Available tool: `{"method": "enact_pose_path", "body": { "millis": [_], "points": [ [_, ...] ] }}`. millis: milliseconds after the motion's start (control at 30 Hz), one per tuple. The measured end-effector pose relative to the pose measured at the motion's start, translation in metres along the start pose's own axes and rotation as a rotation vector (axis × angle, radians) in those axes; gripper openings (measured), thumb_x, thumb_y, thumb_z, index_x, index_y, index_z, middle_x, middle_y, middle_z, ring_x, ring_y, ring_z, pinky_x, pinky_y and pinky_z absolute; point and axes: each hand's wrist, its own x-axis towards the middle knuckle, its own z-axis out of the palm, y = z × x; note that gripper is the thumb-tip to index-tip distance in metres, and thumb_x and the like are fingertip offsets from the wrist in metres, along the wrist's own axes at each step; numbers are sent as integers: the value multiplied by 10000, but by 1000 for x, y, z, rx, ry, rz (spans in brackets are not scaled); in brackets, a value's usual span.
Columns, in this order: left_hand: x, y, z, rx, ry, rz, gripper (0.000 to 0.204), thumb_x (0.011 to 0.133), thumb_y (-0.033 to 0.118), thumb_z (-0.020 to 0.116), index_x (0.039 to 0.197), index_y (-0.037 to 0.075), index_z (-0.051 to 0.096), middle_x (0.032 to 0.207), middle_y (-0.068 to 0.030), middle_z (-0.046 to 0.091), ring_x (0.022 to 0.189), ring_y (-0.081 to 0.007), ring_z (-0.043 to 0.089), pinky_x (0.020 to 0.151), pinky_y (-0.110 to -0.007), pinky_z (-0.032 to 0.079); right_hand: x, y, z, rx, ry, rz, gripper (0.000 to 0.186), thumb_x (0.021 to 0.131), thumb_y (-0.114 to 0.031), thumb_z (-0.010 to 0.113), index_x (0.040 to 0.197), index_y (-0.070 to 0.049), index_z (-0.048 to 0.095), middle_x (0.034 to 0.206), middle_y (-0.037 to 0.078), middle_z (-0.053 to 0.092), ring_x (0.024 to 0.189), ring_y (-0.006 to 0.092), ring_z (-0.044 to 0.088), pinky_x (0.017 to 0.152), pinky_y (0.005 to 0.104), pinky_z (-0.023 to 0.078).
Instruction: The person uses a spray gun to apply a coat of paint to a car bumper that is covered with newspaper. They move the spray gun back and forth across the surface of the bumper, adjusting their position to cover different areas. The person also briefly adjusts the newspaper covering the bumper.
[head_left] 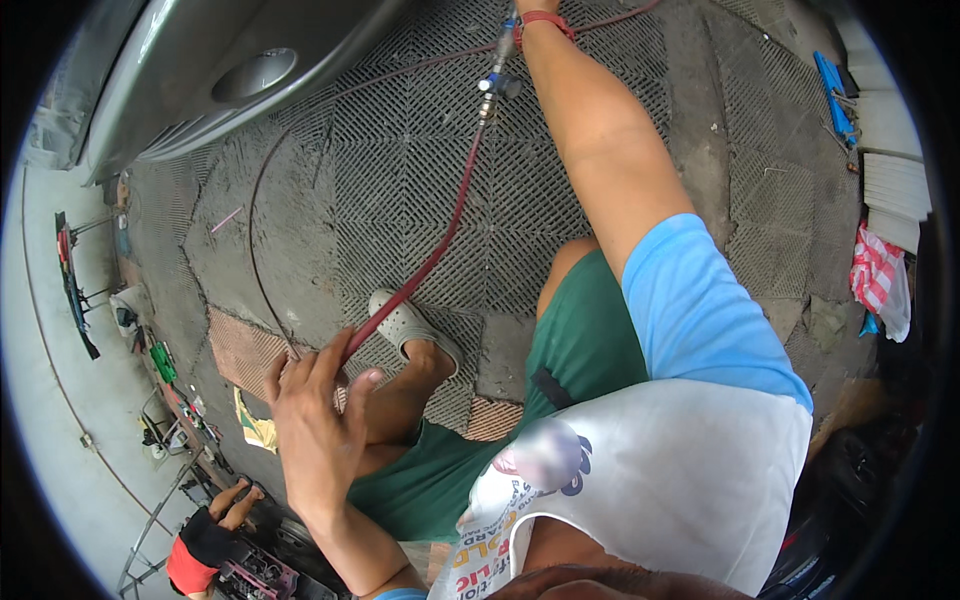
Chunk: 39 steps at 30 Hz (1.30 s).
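Note:
A dark red hose (437, 252) runs up from my left hand (322, 425) to a metal fitting with a blue-handled valve (492, 84). The fingers of my left hand are loosely curled around the hose, the thumb beside it. My right arm reaches forward past the fitting, with a red band (545, 20) at the wrist. Only the base of my right hand (537, 5) shows at the top edge, next to the upper end of the fitting; its fingers are out of the picture.
A grey car body (225, 75) with a round recess stands at the far left. Another thin hose (252, 205) crosses the grated floor mats (420, 150). My clog-shod foot (400, 322) is below the hose. Bags (880, 275) lie right; a person in red (195, 565) is lower left.

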Motion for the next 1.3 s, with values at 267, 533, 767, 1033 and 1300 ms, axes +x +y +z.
{"method": "enact_pose_path", "body": {
  "millis": [267, 533, 767, 1033, 1300],
  "points": [
    [-40, 26, -8, 177, 133, 83, 291, 922, 76, 684, 1207, 86, 743, 919, -138, 675, 935, -336, 641, 1111, -499, 421, -143, -18, -53, 105, -433, 192, 616, 1102, -519, 461, 1035, 38, 718, 833, 104, 759, 584, 183, 697, 434, 313, 519],
    [-9, 2, 47, -6, 536, 182, 277, 921, 166, 715, 1187, 94, 746, 941, -98, 642, 950, -284, 614, 1100, -526, 391, -94, -58, -67, 43, -450, 206, 602, 1097, -519, 483, 1117, 32, 725, 881, 81, 779, 711, 163, 755, 461, 303, 544],
    [104, 17, 26, -207, 428, 348, 259, 899, 113, 728, 1156, 117, 757, 976, -50, 668, 965, -237, 615, 1119, -494, 333, 15, -119, -61, -103, -188, -98, 586, 1100, -509, 490, 1202, 24, 712, 910, 105, 796, 521, 161, 646, 482, 328, 521],
    [120, 53, -20, -359, 22, 270, 225, 948, 154, 690, 1164, 139, 754, 989, -69, 668, 984, -282, 622, 1067, -486, 372, -43, -191, -64, -422, -468, -235, 515, 1070, -438, 580, 1384, -38, 665, 1225, 203, 748, 1146, 332, 715, 981, 432, 551],
    [114, 98, -33, -242, -178, 203, 268, 1034, 254, 581, 1240, 136, 706, 1073, -102, 671, 1098, -316, 616, 1104, -505, 357, -2, -330, -66, -547, -740, -431, 456, 1036, -373, 628, 1393, -93, 673, 1353, 207, 689, 1292, 416, 624, 1095, 465, 496]
  ]
}}
